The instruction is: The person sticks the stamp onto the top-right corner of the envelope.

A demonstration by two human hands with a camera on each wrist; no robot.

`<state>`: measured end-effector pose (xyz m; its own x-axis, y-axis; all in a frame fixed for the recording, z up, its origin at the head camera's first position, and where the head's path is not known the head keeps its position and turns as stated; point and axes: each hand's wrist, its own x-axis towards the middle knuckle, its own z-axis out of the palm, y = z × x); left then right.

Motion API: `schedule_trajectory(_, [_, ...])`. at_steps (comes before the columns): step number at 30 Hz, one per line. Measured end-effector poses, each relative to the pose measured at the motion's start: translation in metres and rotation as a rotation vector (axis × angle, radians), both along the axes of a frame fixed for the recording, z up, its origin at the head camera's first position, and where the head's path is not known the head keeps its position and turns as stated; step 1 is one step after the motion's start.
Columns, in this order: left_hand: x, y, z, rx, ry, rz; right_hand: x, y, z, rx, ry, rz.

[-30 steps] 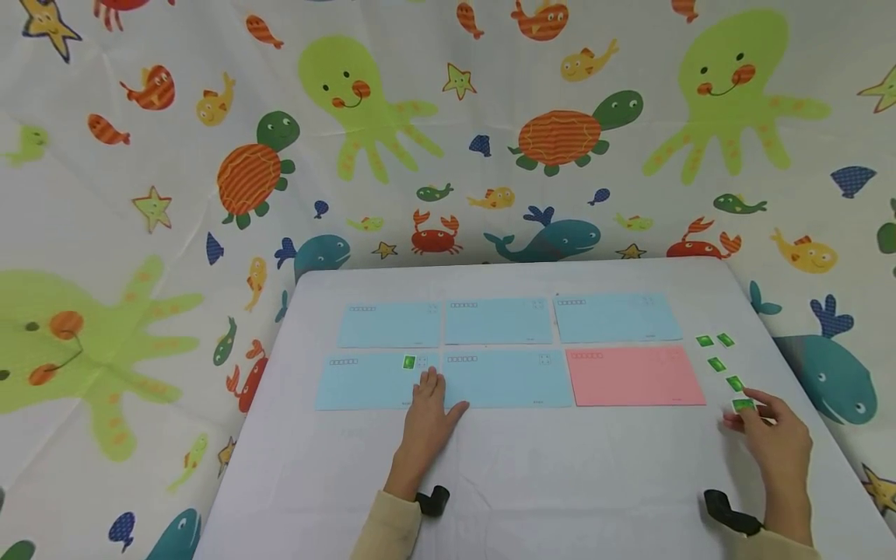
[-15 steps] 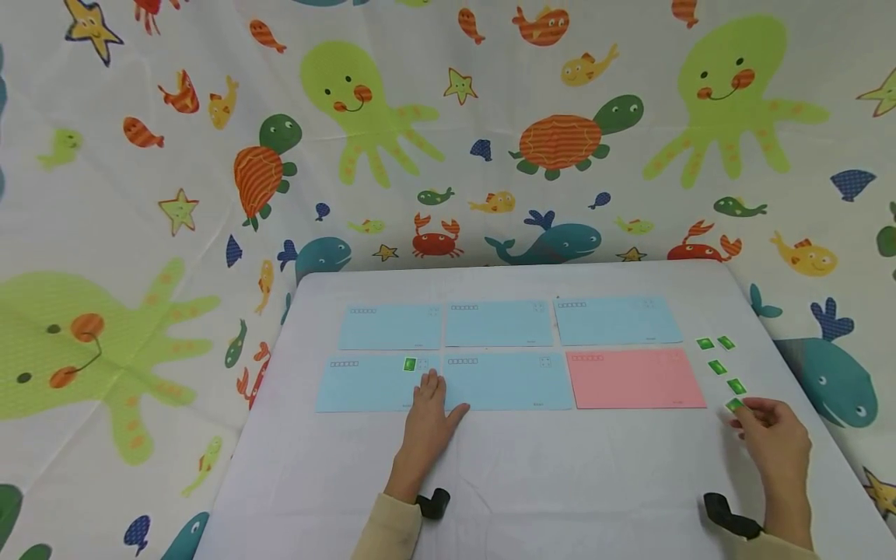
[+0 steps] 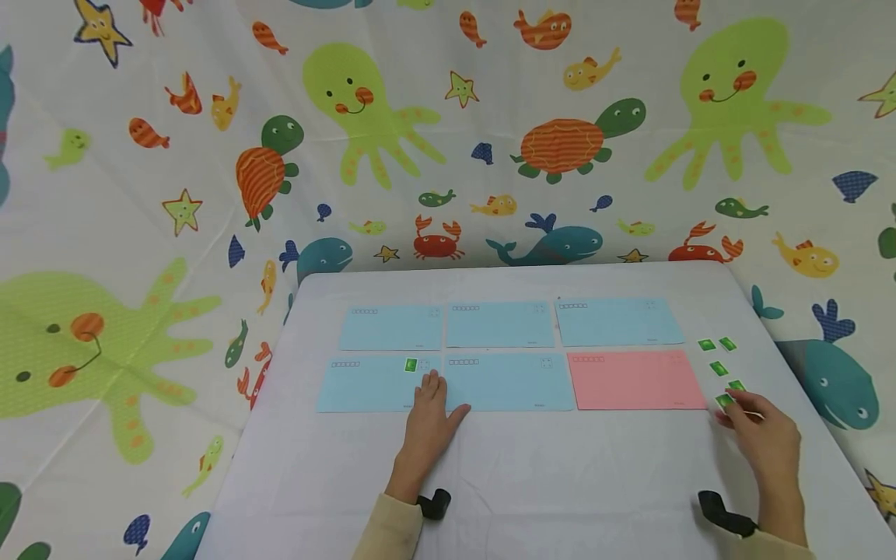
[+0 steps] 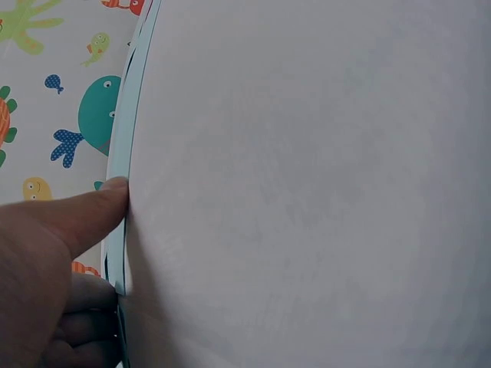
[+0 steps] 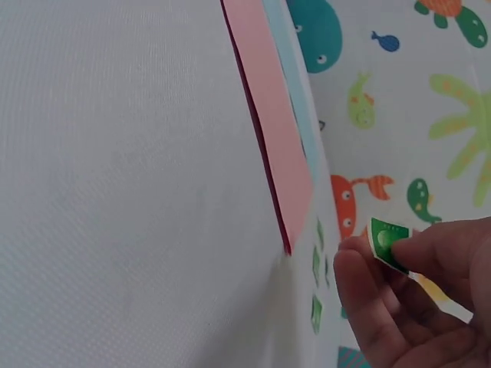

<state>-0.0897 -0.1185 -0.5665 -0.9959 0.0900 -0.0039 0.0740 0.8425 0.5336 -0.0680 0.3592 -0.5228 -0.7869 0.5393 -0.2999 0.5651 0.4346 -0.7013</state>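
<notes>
Dull light greys my bench [image 4: 307, 169]; soft shadow lies beside my left fingers [image 4: 88, 326], perhaps slightly blurred.

A white cloth [image 3: 518, 78] is hanging behind the tabletop [image 3: 560, 474] and is showing also at its left and right, with some soft creases running through it. Many sea animals are covering this cloth: large green octopuses [image 3: 350, 93] are smiling, orange and green turtles [image 3: 562, 146] are appearing below and between them, and a blue whale [image 3: 560, 245] and a red crab [image 3: 437, 241] are standing near the far table edge. Small fish [image 3: 591, 71], stars [image 3: 462, 89] and blue shells [image 3: 854, 185] are filling the spaces. The tabletop is wearing a plain white covering with faint wrinkles, and its far corners are looking rounded. The light is falling softly, making the white surfaces slightly grey.
</notes>
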Motion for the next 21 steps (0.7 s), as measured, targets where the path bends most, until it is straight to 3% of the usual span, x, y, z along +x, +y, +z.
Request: schedule_trajectory(21, [0.001,0.0,0.0,-0.004,0.015,0.004,-0.011,-0.019,0.004,0.069,0.014,0.097])
